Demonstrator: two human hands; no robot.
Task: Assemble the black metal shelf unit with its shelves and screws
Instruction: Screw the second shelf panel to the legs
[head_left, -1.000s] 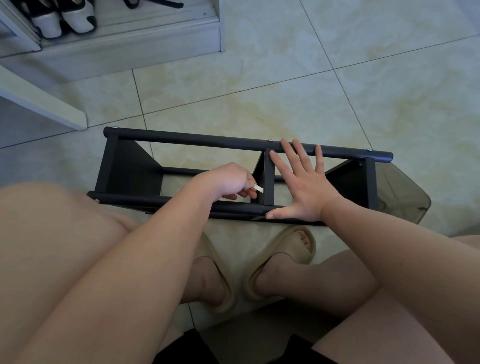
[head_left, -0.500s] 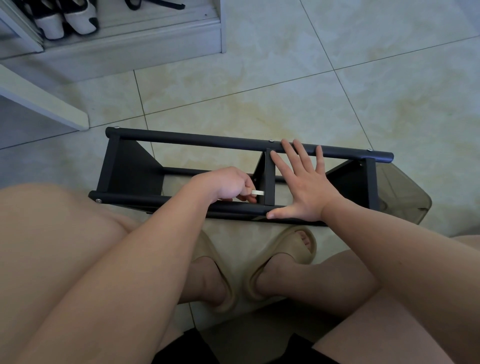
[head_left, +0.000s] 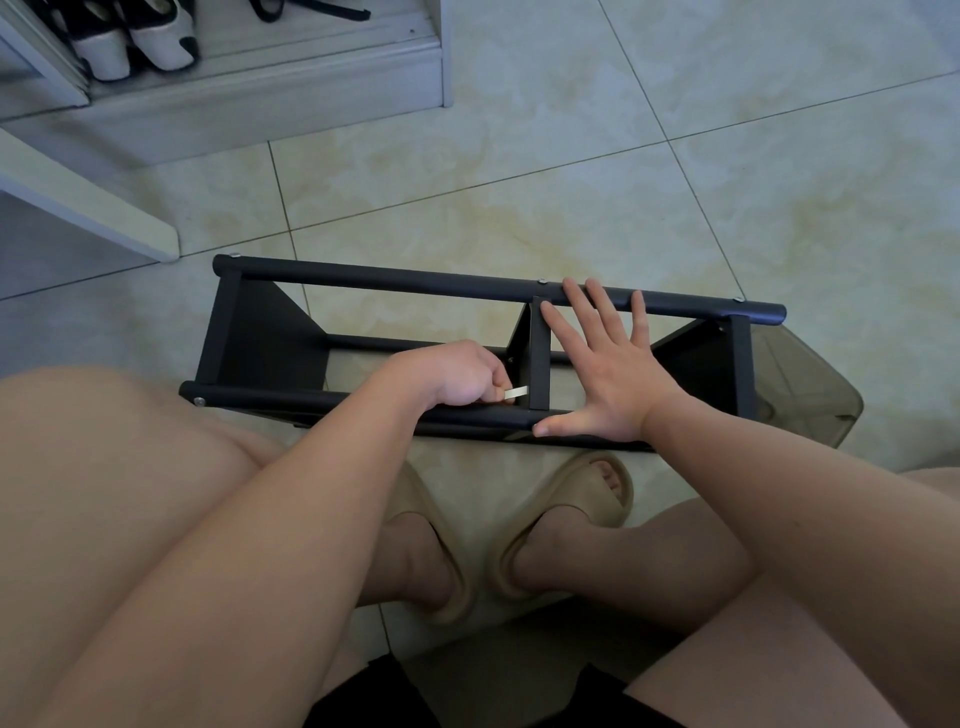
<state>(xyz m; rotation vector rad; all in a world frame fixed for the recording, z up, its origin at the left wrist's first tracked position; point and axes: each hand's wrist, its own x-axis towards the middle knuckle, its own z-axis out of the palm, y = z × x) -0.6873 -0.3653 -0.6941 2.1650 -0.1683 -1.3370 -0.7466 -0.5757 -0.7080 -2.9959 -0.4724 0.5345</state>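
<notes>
**A:** Where is the shelf unit?

**B:** The black metal shelf unit lies on its side on the tiled floor, directly under both hands. Its two long tubes run crosswise.

**A:** What is the left hand doing?

**B:** The left hand is clenched around a small pale flat tool. The tool's tip pokes out toward the middle shelf panel, just above the near tube. I cannot tell whether the tip touches a screw.

**A:** And the right?

**B:** The right hand is spread flat and grasps nothing. Its fingertips lie on the far tube, its thumb presses the near tube, and the middle panel stands between the two hands.

**A:** Any screws showing?

**B:** A silver screw head sits on the far tube just beside the right fingertips. Others are at the tube ends.

**A:** What is around them?

**B:** Tan slippers are below the hands, nearer the person. A smoky see-through thing touches the unit's end to the right of the right hand. Black-and-white shoes stand on a low ledge, far beyond the left hand.
</notes>
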